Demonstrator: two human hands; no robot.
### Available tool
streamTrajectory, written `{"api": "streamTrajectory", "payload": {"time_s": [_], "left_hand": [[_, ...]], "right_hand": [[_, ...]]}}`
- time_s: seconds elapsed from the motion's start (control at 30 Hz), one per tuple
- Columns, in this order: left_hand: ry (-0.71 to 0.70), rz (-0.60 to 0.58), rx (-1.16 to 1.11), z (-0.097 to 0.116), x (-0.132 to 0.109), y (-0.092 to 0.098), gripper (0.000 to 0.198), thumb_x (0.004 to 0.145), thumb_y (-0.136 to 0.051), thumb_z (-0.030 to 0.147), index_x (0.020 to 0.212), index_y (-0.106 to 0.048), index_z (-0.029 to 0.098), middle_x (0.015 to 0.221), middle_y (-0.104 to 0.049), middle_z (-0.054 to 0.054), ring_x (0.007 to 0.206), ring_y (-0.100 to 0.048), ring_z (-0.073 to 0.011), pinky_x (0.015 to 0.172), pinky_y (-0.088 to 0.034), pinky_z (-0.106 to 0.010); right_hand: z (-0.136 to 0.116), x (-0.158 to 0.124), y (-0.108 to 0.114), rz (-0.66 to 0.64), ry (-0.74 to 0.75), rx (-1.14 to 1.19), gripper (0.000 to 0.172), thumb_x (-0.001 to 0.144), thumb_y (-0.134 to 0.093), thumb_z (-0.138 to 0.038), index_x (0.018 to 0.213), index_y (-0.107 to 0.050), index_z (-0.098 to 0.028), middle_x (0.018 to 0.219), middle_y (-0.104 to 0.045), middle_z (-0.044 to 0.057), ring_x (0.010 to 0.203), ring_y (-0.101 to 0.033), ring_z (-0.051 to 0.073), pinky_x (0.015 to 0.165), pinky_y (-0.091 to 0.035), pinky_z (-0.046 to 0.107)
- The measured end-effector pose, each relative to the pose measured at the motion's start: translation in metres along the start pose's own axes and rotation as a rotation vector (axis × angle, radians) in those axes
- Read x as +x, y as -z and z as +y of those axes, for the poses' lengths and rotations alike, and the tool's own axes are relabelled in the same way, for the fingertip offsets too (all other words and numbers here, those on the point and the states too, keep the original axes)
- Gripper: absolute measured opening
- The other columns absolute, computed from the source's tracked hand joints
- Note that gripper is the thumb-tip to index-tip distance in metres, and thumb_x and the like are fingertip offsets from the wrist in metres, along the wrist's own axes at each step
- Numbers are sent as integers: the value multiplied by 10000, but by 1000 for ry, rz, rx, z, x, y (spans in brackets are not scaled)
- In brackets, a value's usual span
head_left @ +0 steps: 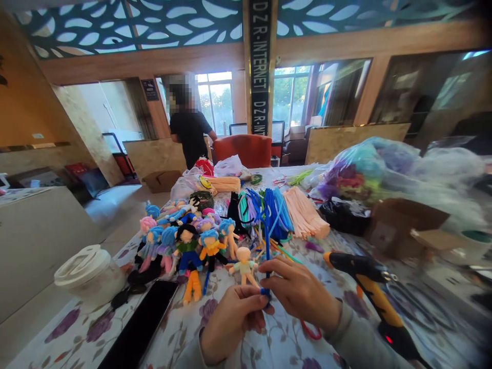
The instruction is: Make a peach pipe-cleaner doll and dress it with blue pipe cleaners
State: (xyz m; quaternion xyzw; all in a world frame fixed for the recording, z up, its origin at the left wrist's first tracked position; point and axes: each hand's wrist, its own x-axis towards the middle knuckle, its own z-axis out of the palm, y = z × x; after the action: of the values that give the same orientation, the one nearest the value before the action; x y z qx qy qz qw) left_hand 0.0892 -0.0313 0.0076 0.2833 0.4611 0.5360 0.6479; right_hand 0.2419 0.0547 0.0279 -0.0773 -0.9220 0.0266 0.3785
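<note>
My left hand and my right hand meet low in the middle of the view, both pinched on a blue pipe cleaner that stands upright between them. Just beyond my fingers lies a small bald doll with a pale green body. A cluster of finished dolls with blue, pink and black hair lies to its left on the flowered tablecloth.
A black and orange glue gun lies to the right. Bundles of blue and peach pipe cleaners sit behind. A black phone and a lidded jar are at left, a cardboard box and plastic bags at right. A person stands far back.
</note>
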Motion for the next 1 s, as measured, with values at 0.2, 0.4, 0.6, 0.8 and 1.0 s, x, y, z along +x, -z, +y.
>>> {"api": "streamTrajectory", "payload": {"time_s": [0.2, 0.4, 0.6, 0.8, 1.0], "left_hand": [[-24, 53, 45, -1, 19, 1, 167, 567, -745, 242, 604, -625, 132, 510, -635, -11, 322, -472, -75, 343, -342, -199], [-22, 19, 88, -14, 28, 8, 181, 615, -720, 291, 584, -626, 140, 402, -531, 24, 287, -419, -72, 304, -260, -193], [68, 23, 113, -17, 27, 8, 297, 587, -761, 400, 599, -672, 117, 391, -540, 9, 315, -438, -60, 316, -227, -170], [128, -17, 43, -11, 23, 5, 318, 567, -799, 400, 638, -699, 107, 442, -594, -3, 371, -484, -56, 374, -345, -153], [133, 25, -16, -14, 25, 7, 315, 501, -842, 350, 650, -700, 113, 579, -687, -36, 387, -541, -67, 357, -367, -159]], "right_hand": [[14, -16, -17, 309, -454, 368, 197, 865, -497, -162, 990, -645, -200, 1115, -614, 96, 876, -615, 170, 717, -498, 280], [20, -20, -34, -24, -883, 918, 359, 807, -597, -447, 585, -585, -164, 467, -480, -37, 418, -433, 97, 408, -333, 214], [23, -27, -44, -109, -906, 1069, 373, 776, -628, -482, 611, -587, -150, 524, -572, -7, 463, -485, 101, 471, -375, 220], [23, -29, -40, -104, -910, 1118, 354, 774, -652, -465, 623, -600, -149, 548, -603, -5, 507, -523, 105, 499, -384, 213], [21, -27, -38, -100, -942, 1116, 306, 722, -712, -421, 630, -597, -152, 543, -558, -36, 488, -500, 91, 470, -377, 200]]}}
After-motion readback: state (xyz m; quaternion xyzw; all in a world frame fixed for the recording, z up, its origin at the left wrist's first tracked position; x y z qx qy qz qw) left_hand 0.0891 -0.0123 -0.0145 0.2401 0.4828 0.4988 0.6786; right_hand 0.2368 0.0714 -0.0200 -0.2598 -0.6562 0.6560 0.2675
